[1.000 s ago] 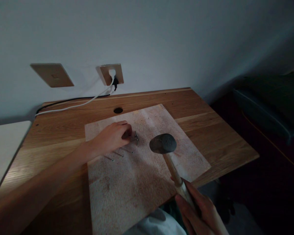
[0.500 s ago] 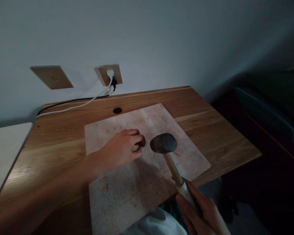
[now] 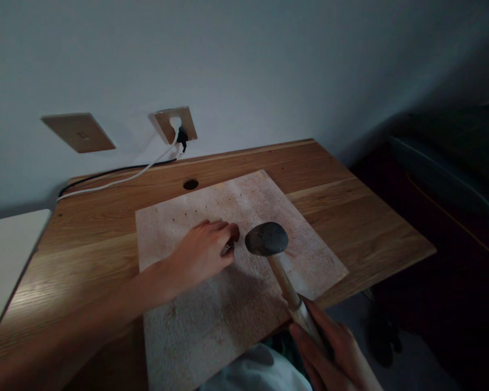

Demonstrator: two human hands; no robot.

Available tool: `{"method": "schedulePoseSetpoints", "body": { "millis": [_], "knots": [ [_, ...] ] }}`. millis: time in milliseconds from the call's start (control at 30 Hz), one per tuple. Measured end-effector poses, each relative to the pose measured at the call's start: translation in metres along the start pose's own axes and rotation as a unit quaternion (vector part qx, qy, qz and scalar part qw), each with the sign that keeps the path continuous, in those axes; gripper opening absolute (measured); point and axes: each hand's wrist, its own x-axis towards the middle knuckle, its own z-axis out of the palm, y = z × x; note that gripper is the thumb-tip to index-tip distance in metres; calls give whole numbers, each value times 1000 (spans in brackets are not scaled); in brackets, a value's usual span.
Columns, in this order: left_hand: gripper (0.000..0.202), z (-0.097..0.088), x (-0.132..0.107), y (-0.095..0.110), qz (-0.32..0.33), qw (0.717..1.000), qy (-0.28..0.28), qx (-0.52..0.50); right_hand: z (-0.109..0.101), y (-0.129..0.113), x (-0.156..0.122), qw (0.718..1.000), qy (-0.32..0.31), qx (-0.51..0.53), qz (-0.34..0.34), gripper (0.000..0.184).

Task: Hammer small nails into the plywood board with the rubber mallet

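My right hand point(image 3: 330, 347) is closed round the handle of a mallet point(image 3: 267, 239), whose dark, rounded head hangs above a pale, speckled board point(image 3: 212, 331). Just left of the mallet head, my left hand point(image 3: 207, 247) rests at the middle of the board with its fingers curled and pinched together. A small glint shows between thumb and fingers, but what they hold is too small and shaded to make out. A row of small dark dots runs across the far part of the board.
The board lies on a wooden desk point(image 3: 330, 195) against a wall. A cable hole point(image 3: 190, 184) is near the back. White and black cables run left from a wall socket point(image 3: 189, 122). A white panel point(image 3: 12, 244) stands at the left, and a shoe point(image 3: 378, 339) shows on the floor.
My left thumb has drawn in towards the fingers, so the hand is more tightly pinched. The mallet stays nearly in place above the board. The whole view has shifted slightly.
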Motion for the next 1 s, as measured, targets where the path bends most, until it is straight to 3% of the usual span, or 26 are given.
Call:
{"method": "schedulePoseSetpoints", "body": {
  "millis": [133,300,633,833,1000],
  "knots": [
    [19,3,-2,0,-10,999,35,-25,0,-12,5,998,-54,5,-6,69],
    [22,8,-5,-3,-18,997,60,-40,0,-16,7,998,-66,10,-8,67],
    [29,8,-6,-2,-32,995,59,-70,-3,-27,10,993,-111,1,-28,64],
    [33,11,-10,-6,-29,995,74,-67,0,-33,12,995,-92,-9,-27,74],
    [47,18,-16,-13,-8,992,102,-78,-1,-36,13,995,-98,-14,-27,70]
  ]
}}
